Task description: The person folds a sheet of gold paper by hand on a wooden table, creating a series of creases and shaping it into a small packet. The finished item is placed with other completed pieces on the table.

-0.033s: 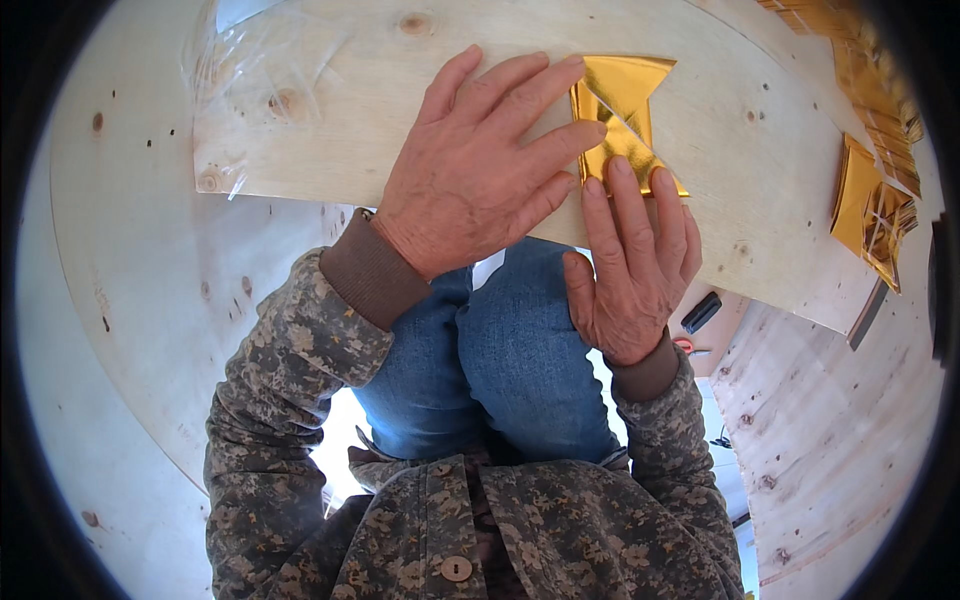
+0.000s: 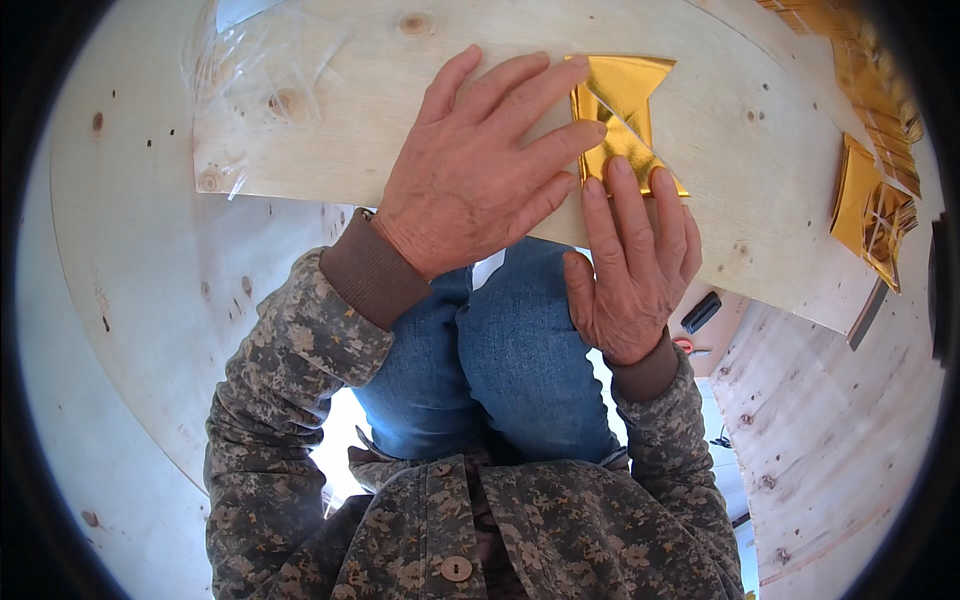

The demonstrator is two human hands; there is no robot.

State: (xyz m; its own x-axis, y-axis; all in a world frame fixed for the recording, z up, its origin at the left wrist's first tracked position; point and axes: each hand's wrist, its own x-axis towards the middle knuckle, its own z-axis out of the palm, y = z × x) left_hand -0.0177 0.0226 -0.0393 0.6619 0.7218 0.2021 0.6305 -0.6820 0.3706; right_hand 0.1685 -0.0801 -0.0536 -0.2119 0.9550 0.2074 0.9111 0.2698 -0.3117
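Observation:
A folded sheet of shiny gold foil paper (image 2: pixel 628 95) lies flat on a plywood board, with a diagonal fold edge running across it. My left hand (image 2: pixel 490 165) is spread open over the board, and its fingertips rest on the foil's left edge. From below, my right hand (image 2: pixel 638 260) reaches up with its fingers stretched out, their tips on the foil's lower edge. The thumb of that hand stands apart from the fingers. Part of the foil's left and lower edges is hidden under my fingers.
The plywood board (image 2: pixel 770 220) lies across above my knees. Clear plastic film (image 2: pixel 270 80) lies at its left end. More folded gold foil (image 2: pixel 865 215) and fringed gold strips (image 2: pixel 870 90) are at the right. Below the board are a black object (image 2: pixel 701 313) and red-handled scissors (image 2: pixel 688 347).

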